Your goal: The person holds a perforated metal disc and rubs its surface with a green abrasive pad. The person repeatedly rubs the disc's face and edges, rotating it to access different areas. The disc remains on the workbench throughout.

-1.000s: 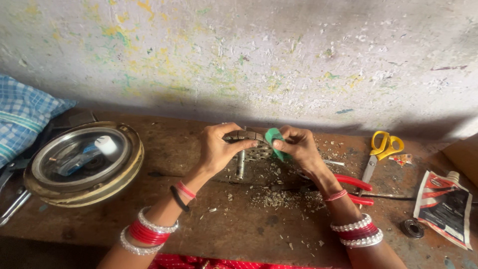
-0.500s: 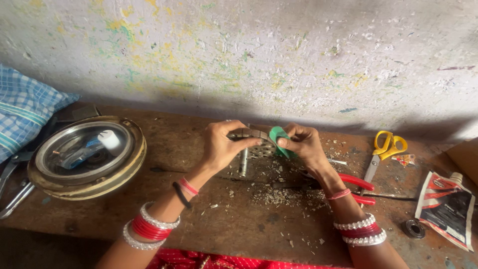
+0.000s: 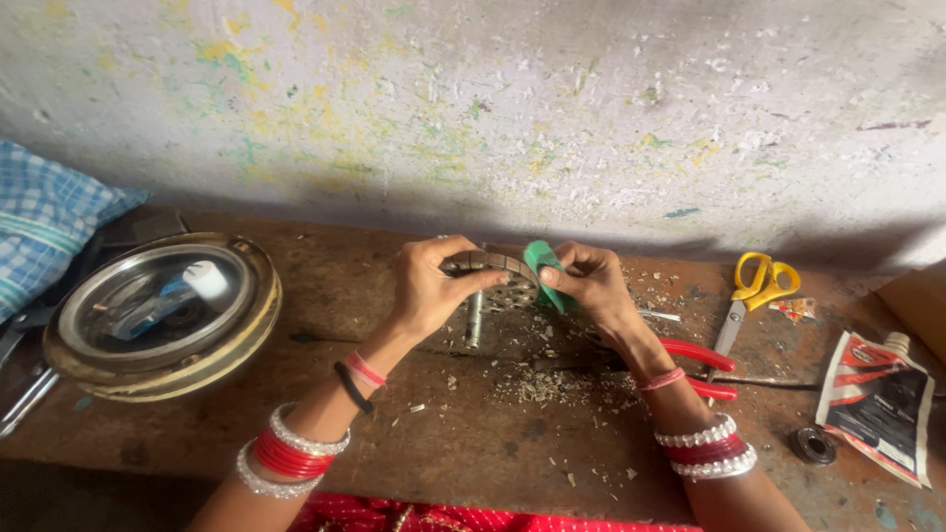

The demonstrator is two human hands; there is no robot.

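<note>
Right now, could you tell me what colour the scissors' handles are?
Yellow; the scissors show best in the head view.

A single head-worn camera looks steeply down from close above the worktop (image 3: 493,443), facing a paint-flecked wall (image 3: 552,108), both forearms entering from the bottom edge.

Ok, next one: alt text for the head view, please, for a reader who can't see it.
Two bangled hands work at a scarred wooden bench: the left hand grips a curved metal piece, the right hand presses a green scrap against it. Round steel tray at left; yellow scissors and red pliers at right.
</note>
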